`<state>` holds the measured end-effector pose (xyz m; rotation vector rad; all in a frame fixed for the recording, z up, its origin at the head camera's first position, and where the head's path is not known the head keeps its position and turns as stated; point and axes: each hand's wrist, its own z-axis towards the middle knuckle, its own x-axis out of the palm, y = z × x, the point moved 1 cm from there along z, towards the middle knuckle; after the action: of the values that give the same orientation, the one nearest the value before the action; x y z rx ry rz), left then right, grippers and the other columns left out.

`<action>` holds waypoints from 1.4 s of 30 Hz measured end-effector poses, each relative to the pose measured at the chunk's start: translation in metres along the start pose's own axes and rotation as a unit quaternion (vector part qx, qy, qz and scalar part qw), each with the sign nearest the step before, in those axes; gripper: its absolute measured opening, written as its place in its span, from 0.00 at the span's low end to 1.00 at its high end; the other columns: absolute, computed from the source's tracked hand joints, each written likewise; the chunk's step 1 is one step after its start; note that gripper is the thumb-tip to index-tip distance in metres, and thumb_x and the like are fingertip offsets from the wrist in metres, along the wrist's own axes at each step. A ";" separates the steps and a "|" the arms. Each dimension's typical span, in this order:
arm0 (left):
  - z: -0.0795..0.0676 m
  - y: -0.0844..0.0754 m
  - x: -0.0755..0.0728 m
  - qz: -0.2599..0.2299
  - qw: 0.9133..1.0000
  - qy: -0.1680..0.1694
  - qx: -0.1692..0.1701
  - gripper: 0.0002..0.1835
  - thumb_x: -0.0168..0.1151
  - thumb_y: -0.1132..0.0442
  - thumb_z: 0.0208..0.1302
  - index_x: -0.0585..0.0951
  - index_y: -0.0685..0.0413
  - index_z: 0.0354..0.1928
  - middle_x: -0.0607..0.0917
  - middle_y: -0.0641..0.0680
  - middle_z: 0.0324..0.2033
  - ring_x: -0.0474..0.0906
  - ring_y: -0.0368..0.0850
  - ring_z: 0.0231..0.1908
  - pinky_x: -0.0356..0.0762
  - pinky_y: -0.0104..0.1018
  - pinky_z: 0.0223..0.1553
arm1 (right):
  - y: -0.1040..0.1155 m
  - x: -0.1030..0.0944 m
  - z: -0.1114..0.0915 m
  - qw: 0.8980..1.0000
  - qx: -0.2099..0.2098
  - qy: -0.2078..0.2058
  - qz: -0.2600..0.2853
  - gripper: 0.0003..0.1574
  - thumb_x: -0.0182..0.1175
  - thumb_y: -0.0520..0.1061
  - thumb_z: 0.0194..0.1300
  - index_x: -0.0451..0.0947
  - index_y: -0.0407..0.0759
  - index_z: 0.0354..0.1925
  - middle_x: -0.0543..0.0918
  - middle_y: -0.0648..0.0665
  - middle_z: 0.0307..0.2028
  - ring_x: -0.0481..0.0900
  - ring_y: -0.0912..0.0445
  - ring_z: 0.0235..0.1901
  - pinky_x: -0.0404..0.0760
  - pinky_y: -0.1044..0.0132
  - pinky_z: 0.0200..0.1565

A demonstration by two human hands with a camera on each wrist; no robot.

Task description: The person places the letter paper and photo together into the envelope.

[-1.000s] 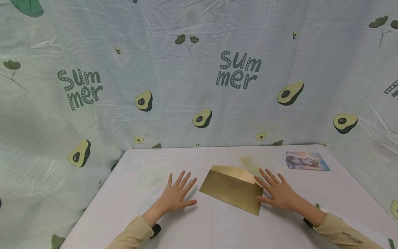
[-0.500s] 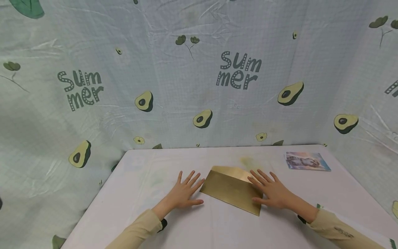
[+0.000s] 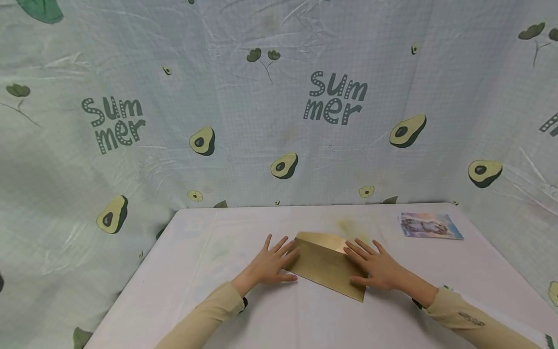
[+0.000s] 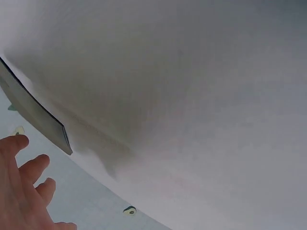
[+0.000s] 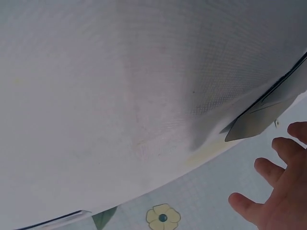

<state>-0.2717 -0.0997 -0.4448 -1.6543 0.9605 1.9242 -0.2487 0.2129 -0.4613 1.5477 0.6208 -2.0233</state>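
A gold envelope (image 3: 324,266) lies slantwise on the white table, its flap (image 3: 322,239) opened away from the person. Over its left end my left hand (image 3: 273,264) is spread, fingertips overlapping the edge in the head view. At the right end my right hand (image 3: 378,266) is spread the same way, fingers and thumb over the envelope's corner. Both wrist views show the fingers apart, with nothing gripped: the left hand (image 4: 24,187) at the lower left, the right hand (image 5: 283,182) at the lower right, each near an end of the envelope.
A picture card (image 3: 430,226) with a blue and pink print lies at the table's back right. Something white with green corners (image 3: 505,310) is partly under the right sleeve. A cloth with avocado prints (image 3: 244,121) hangs behind the table (image 3: 209,242).
The left hand has moved right, from beside the envelope to over its left end. My right hand has shifted a little left, further over the envelope. The envelope stays put.
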 end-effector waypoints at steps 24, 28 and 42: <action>0.032 0.006 0.002 0.048 0.997 0.057 0.000 0.48 0.45 0.25 0.47 0.58 0.45 0.66 0.62 0.51 0.65 0.51 0.51 0.68 0.46 0.62 0.62 | -0.001 0.003 0.007 0.996 0.030 0.081 0.019 0.47 0.49 0.69 0.57 0.61 0.39 0.63 0.65 0.39 0.62 0.59 0.41 0.63 0.55 0.36 0.57; 0.036 0.008 0.004 0.060 0.996 0.064 0.002 0.48 0.42 0.24 0.47 0.56 0.44 0.67 0.61 0.50 0.65 0.51 0.50 0.68 0.47 0.62 0.62 | 0.000 0.004 0.008 0.994 0.039 0.097 0.021 0.47 0.47 0.70 0.57 0.61 0.40 0.63 0.64 0.39 0.63 0.59 0.41 0.63 0.55 0.37 0.57; 0.043 0.013 0.006 0.026 0.997 0.072 0.014 0.54 0.49 0.23 0.41 0.55 0.47 0.67 0.60 0.49 0.66 0.51 0.51 0.67 0.51 0.61 0.61 | 0.002 0.004 0.008 0.989 0.058 0.126 0.052 0.50 0.47 0.73 0.54 0.61 0.39 0.62 0.62 0.36 0.63 0.60 0.39 0.62 0.55 0.36 0.56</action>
<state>-0.3111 -0.0780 -0.4459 -1.7870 1.0904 1.8354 -0.2539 0.2055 -0.4632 1.8831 0.5099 -1.8313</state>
